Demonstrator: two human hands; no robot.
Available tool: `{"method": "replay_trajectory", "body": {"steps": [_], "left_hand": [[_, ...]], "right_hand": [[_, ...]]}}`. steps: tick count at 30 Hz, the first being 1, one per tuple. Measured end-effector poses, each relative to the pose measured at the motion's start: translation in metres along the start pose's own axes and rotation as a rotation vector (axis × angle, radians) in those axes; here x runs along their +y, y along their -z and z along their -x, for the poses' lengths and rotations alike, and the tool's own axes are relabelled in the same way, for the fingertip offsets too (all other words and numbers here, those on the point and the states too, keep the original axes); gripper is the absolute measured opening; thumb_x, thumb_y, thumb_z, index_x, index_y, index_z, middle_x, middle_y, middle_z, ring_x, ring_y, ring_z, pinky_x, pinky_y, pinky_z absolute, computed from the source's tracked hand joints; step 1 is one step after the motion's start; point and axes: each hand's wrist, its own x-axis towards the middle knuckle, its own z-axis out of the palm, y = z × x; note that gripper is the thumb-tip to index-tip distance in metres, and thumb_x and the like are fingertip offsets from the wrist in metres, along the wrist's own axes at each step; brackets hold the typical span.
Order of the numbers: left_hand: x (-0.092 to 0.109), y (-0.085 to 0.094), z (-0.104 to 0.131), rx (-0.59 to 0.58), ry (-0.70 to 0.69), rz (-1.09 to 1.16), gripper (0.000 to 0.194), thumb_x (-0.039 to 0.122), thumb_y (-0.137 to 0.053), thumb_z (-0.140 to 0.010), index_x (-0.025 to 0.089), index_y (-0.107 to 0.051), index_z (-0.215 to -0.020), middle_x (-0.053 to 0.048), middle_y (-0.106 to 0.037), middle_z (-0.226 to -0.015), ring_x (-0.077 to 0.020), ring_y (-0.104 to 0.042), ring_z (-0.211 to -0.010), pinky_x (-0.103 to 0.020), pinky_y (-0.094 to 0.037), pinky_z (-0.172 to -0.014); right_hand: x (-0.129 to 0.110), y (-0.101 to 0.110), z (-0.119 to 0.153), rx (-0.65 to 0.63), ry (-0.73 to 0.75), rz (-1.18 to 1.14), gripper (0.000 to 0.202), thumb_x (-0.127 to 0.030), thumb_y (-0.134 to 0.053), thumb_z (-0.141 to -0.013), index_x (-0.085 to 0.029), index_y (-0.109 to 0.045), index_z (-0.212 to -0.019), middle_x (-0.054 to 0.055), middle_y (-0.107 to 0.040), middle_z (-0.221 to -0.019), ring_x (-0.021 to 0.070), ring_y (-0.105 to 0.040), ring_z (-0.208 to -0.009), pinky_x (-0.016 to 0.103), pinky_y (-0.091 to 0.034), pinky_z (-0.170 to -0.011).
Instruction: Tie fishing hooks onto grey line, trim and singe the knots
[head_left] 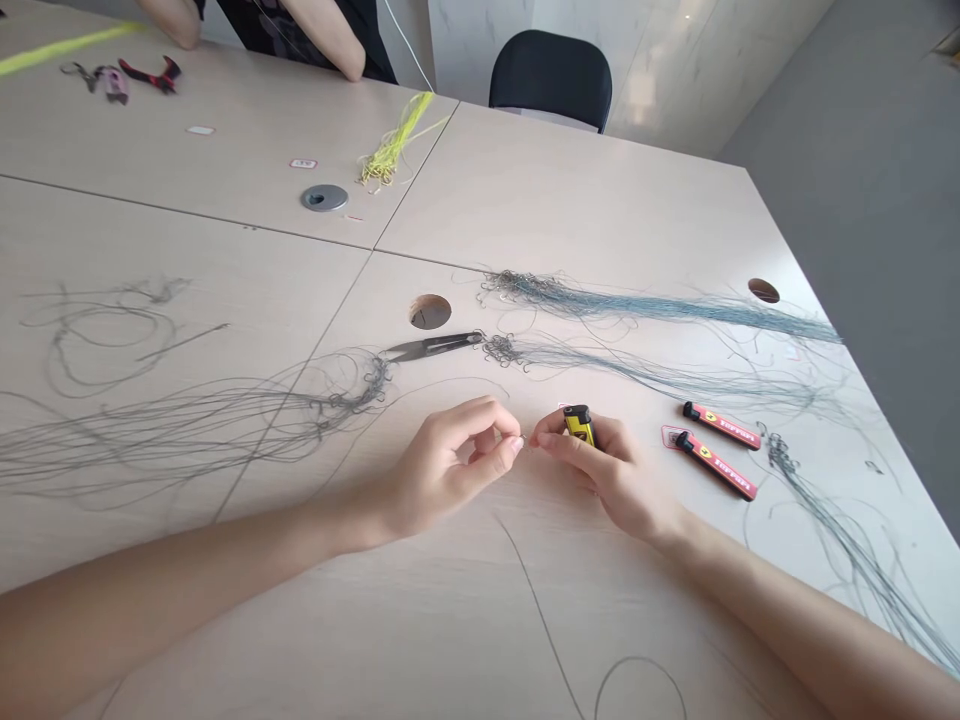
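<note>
Pale tabletop (405, 640), hands (450, 460) (619, 480) pinched close together

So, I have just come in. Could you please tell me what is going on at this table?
The left hand pinches a tiny thing, too small to identify. The right hand, fingertips close by, also holds a yellow-and-black lighter. Two red lighters lie to the right. Beyond the hands lie dark snips, near bundles of line with small hooks at their ends. Another person's arms are at the far side of the table.
</note>
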Motion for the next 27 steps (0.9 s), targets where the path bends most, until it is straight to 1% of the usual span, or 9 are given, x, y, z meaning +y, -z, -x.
{"method": "replay_trajectory", "body": {"steps": [2, 3, 6, 10, 16, 21, 27], "left_hand": [[0.0008, -0.0015, -0.0005, 0.010, 0.047, 0.009, 0.020, 0.028, -0.052, -0.094, 0.018, -0.056, -0.077, 0.004, -0.050, -0.068, -0.0088, -0.046, -0.062, -0.021, -0.040, -0.057], [0.0009, -0.0024, -0.0008, 0.011, 0.070, 0.015, 0.020, 0.028, -0.053, -0.093, 0.018, -0.056, -0.077, 0.004, -0.050, -0.067, -0.0085, -0.045, -0.061, -0.020, -0.039, -0.056], [0.0007, -0.0045, -0.0013, 0.013, 0.111, 0.024, 0.020, 0.028, -0.054, -0.092, 0.018, -0.057, -0.076, 0.005, -0.050, -0.064, -0.0083, -0.045, -0.059, -0.020, -0.037, -0.054], [0.0011, -0.0054, -0.0010, 0.018, 0.118, 0.028, 0.021, 0.029, -0.054, -0.091, 0.017, -0.056, -0.074, 0.004, -0.051, -0.064, -0.0085, -0.046, -0.060, -0.020, -0.038, -0.054], [0.0018, -0.0051, -0.0001, 0.009, 0.148, 0.040, 0.022, 0.029, -0.054, -0.092, 0.017, -0.056, -0.074, 0.005, -0.050, -0.063, -0.0079, -0.043, -0.059, -0.020, -0.036, -0.054], [0.0022, -0.0052, -0.0011, 0.004, 0.155, 0.051, 0.021, 0.029, -0.054, -0.091, 0.018, -0.055, -0.073, 0.005, -0.050, -0.063, -0.0082, -0.043, -0.058, -0.020, -0.036, -0.053], [0.0031, -0.0052, -0.0005, -0.002, 0.163, 0.063, 0.022, 0.029, -0.055, -0.089, 0.018, -0.054, -0.070, 0.005, -0.048, -0.062, -0.0085, -0.043, -0.057, -0.020, -0.036, -0.052]], "right_hand": [[0.0031, -0.0020, 0.0022, 0.047, 0.125, 0.069, 0.024, -0.041, -0.066, -0.085, -0.017, -0.068, -0.082, 0.000, -0.055, -0.072, 0.0120, -0.046, -0.064, 0.027, -0.035, -0.059], [0.0045, -0.0028, 0.0030, 0.054, 0.170, 0.102, 0.023, -0.040, -0.067, -0.085, -0.017, -0.068, -0.082, 0.001, -0.058, -0.075, 0.0128, -0.048, -0.067, 0.028, -0.037, -0.061], [0.0081, -0.0045, 0.0042, 0.067, 0.255, 0.185, 0.020, -0.036, -0.067, -0.087, -0.018, -0.071, -0.084, 0.001, -0.058, -0.072, 0.0121, -0.048, -0.063, 0.027, -0.037, -0.058], [0.0098, -0.0059, 0.0034, 0.101, 0.339, 0.296, 0.016, -0.032, -0.066, -0.089, -0.019, -0.073, -0.084, -0.001, -0.056, -0.067, 0.0108, -0.046, -0.059, 0.026, -0.036, -0.057], [0.0080, -0.0062, 0.0030, 0.111, 0.397, 0.371, 0.011, -0.025, -0.065, -0.088, -0.018, -0.072, -0.084, -0.002, -0.056, -0.064, 0.0108, -0.046, -0.058, 0.026, -0.036, -0.056], [0.0073, -0.0060, 0.0042, 0.107, 0.383, 0.378, 0.011, -0.025, -0.064, -0.087, -0.019, -0.072, -0.083, -0.002, -0.054, -0.061, 0.0107, -0.045, -0.056, 0.027, -0.036, -0.056], [0.0087, -0.0075, 0.0042, 0.138, 0.420, 0.392, 0.009, -0.023, -0.062, -0.085, -0.019, -0.069, -0.080, -0.004, -0.050, -0.058, 0.0101, -0.042, -0.054, 0.027, -0.037, -0.057]]}}
